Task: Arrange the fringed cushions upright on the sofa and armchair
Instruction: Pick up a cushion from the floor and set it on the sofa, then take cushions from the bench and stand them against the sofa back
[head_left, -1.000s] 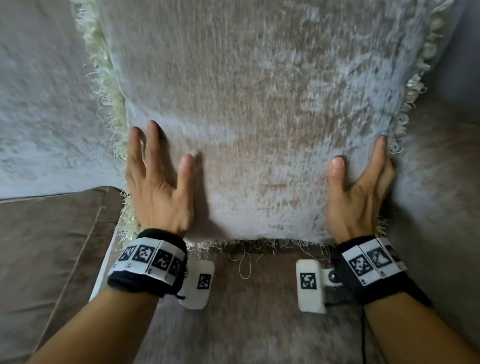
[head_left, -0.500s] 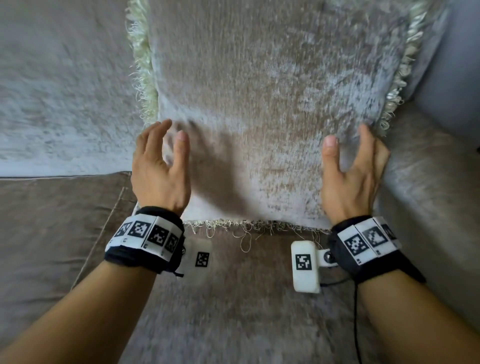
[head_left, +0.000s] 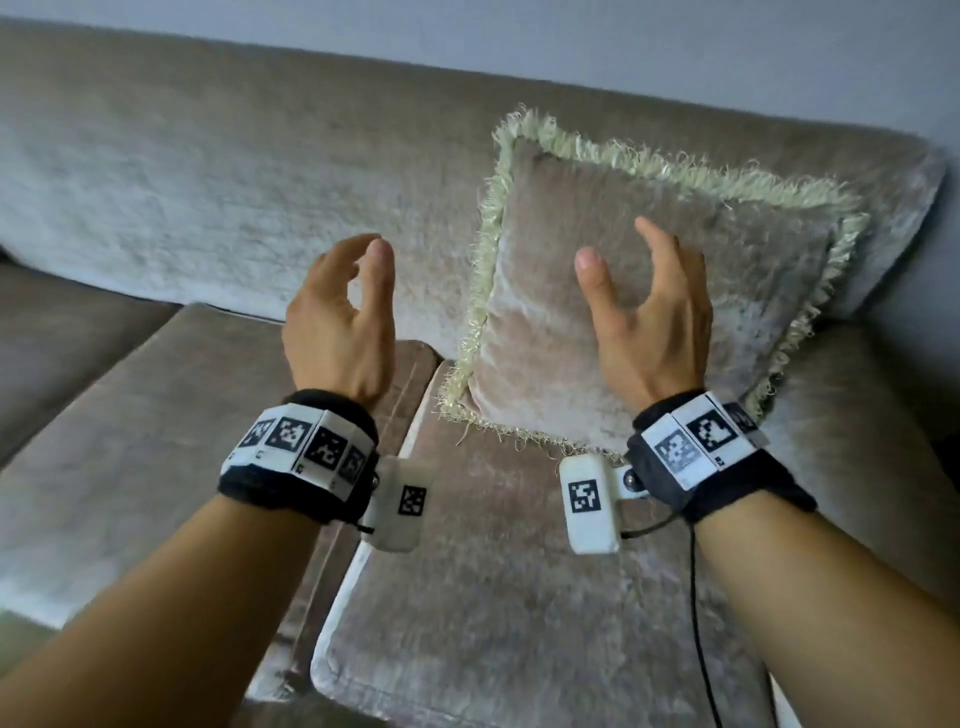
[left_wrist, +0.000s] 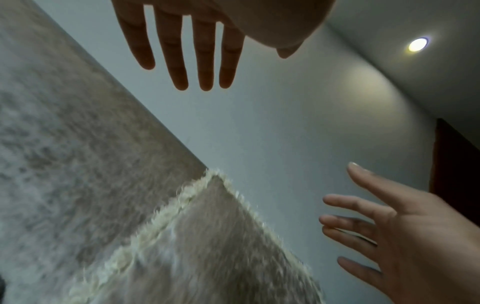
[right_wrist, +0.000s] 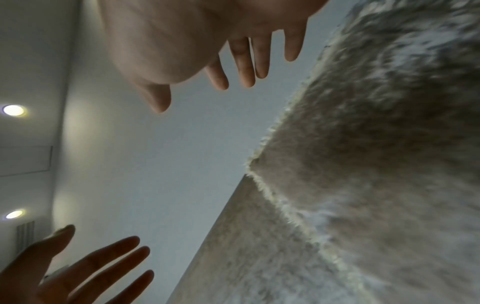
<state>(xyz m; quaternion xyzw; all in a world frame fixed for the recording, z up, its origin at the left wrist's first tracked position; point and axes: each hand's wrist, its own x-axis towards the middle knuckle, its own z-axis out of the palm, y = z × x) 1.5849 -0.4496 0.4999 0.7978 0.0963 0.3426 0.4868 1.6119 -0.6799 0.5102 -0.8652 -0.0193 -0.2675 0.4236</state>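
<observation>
Cushion: the cushion (head_left: 737, 291) stands upright at the sofa's right end, its back against the backrest (head_left: 208, 171) and its lower edge on the seat (head_left: 498, 597); a pale fringe runs round its edges.
Cushion to right hand: it lies just beyond the right hand (head_left: 649, 332), which is lifted in front of its face and apart from it.
Cushion to left hand: it lies to the right of the left hand (head_left: 337, 322), well clear of those fingers.
Right hand: fingers spread and loosely bent, thumb out, holding nothing.
Left hand: fingers relaxed and slightly curved, holding nothing; behind it is bare backrest.
Wrist views: each shows its own hand's fingers straight and parted against the wall (left_wrist: 285, 123), with the cushion's fringed corner below them.
Sofa: a second seat cushion (head_left: 130, 457) lies below and left of the left hand.
Ceiling: a round lamp (left_wrist: 417, 44) is lit above.
</observation>
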